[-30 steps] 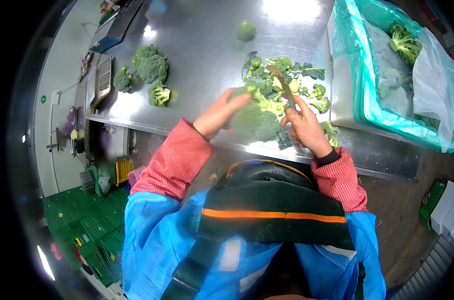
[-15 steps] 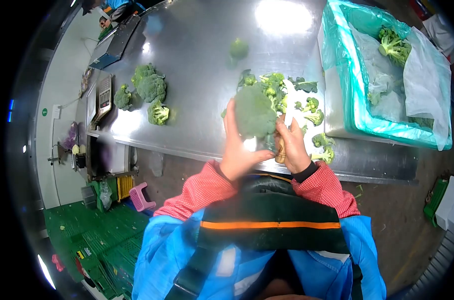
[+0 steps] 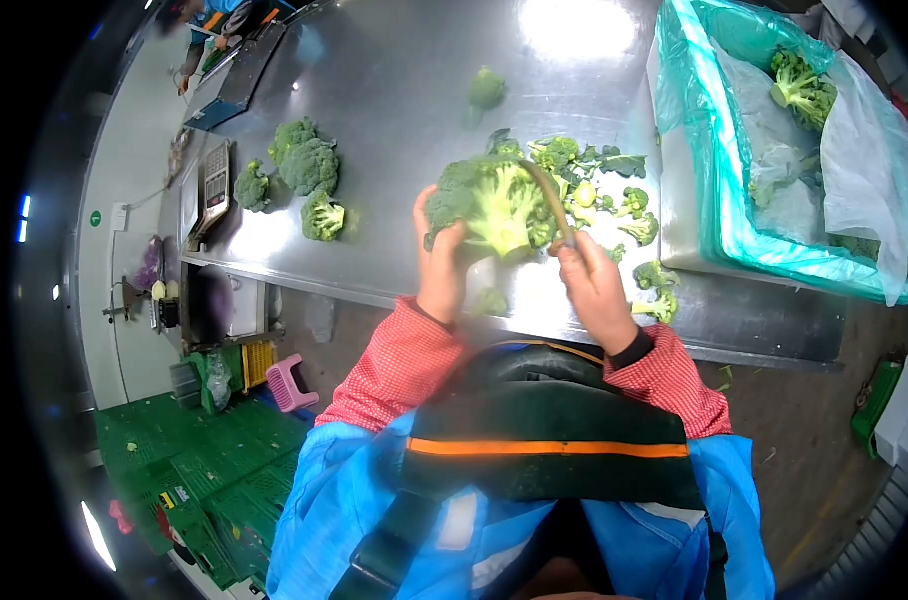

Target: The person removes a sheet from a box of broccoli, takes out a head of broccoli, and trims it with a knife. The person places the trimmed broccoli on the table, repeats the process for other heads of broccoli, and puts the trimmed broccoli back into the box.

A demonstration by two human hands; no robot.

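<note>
My left hand (image 3: 440, 272) is closed round a large broccoli head (image 3: 499, 208), tilted so its pale branching stem side shows. A knife (image 3: 552, 195) with a curved blade is in my right hand (image 3: 596, 295), fingers wrapped over its handle. The blade runs along the right side of the head; whether it touches cannot be made out. Behind and to the right, cut broccoli pieces and leaves (image 3: 634, 215) lie scattered on the metal table (image 3: 404, 160). A small blurred green piece (image 3: 490, 302) is below the head, near the table edge.
Several broccoli heads (image 3: 309, 168) stand at the left, near a scale (image 3: 216, 180). A crate lined with green plastic (image 3: 704, 200) at the right holds broccoli and white sheets. Green crates (image 3: 204, 480) and a pink stool (image 3: 290, 385) are on the floor. Another person (image 3: 229, 20) is far left.
The broccoli head has been turned from its crown to its stem side. My right hand has swung the knife from pointing away to lying along the head's right side.
</note>
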